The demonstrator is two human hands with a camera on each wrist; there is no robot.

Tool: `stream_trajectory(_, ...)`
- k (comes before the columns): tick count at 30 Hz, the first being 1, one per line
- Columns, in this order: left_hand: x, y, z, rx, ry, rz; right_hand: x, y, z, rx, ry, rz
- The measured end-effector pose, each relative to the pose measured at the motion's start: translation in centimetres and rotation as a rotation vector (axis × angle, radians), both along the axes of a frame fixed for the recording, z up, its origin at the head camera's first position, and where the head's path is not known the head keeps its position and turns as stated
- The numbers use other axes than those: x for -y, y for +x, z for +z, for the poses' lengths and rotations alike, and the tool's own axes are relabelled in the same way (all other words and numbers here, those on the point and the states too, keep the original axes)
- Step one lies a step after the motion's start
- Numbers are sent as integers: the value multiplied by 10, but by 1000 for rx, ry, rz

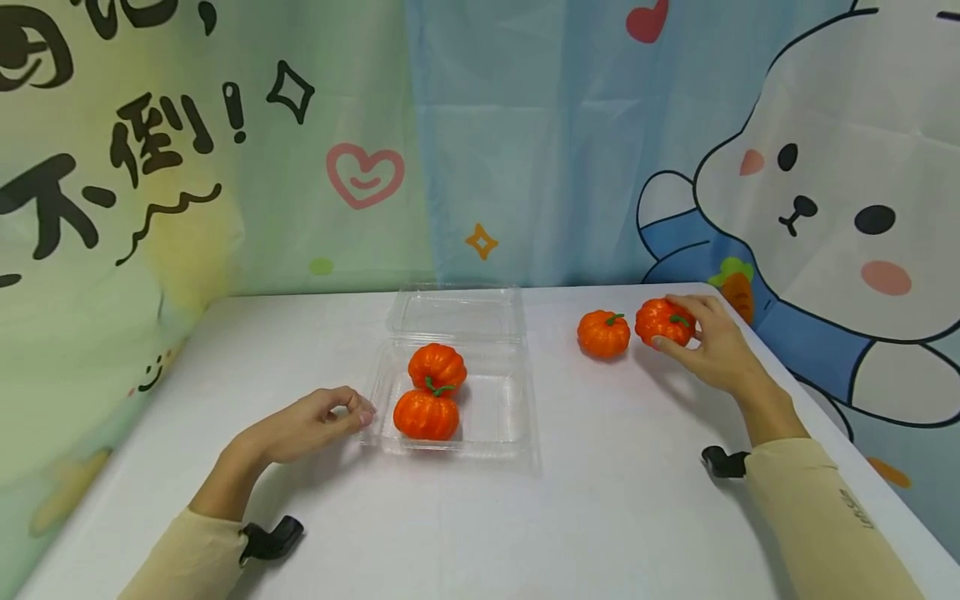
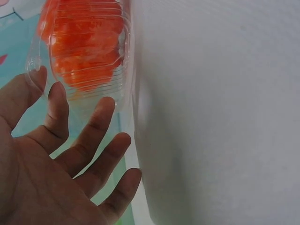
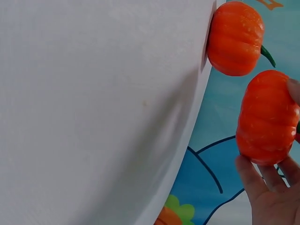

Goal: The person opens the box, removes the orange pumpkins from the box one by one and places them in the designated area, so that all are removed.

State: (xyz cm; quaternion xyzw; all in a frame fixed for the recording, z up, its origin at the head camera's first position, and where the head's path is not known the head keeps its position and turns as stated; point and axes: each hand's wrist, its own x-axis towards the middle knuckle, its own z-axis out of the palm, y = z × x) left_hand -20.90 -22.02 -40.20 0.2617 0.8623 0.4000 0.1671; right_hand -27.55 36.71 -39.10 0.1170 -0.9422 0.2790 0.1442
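Observation:
At the far right my right hand grips a small orange toy pumpkin between thumb and fingers. In the right wrist view this pumpkin is raised off the tabletop. Just left of it another toy pumpkin with a green stem sits on the table. Two more pumpkins, a rear one and a front one, touch inside the left half of an opened clear plastic container. My left hand pinches the container's left rim with thumb and index finger; its other fingers spread loosely.
The container's hinged lid lies back toward the far edge of the white table. Behind hangs a printed cloth backdrop with a cartoon bear. Black wrist mounts stick out at both sleeves.

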Motion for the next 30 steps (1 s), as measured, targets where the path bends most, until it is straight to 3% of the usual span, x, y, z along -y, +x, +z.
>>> stream_trajectory(15, -1, 3, 1, -7, 2, 18, -3, -5, -12, 61, 63, -3)
stream_trajectory(22, -2, 2, 1, -5, 14, 6, -5, -7, -13, 174, 95, -62)
stream_trajectory(30, -1, 3, 1, -4, 12, 18, -5, -11, -14, 223, 112, -69)
